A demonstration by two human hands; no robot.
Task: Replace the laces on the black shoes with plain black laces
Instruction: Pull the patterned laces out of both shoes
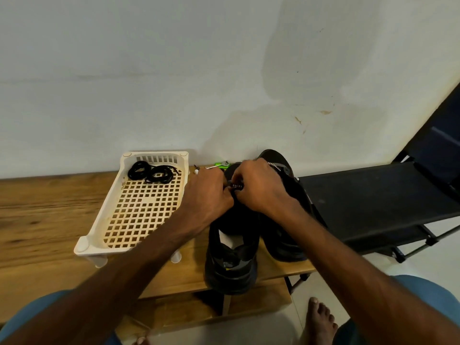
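Observation:
Two black shoes stand side by side on a wooden bench (37, 207), heels toward me. Over the left shoe (231, 260) both hands meet at its lacing. My left hand (207, 195) and my right hand (261, 188) each pinch the speckled black-and-white lace (236, 186) between them. A stretch of the same patterned lace (275, 167) runs over the right shoe (286, 232). Two coils of plain black laces (151, 171) lie at the far end of a cream plastic tray (139, 215) to the left.
A green-handled tool (220, 165) lies on the bench behind my hands, close to the white wall. A black folding chair (373, 202) stands at the right. My bare foot (321, 319) rests on the tiled floor below the bench.

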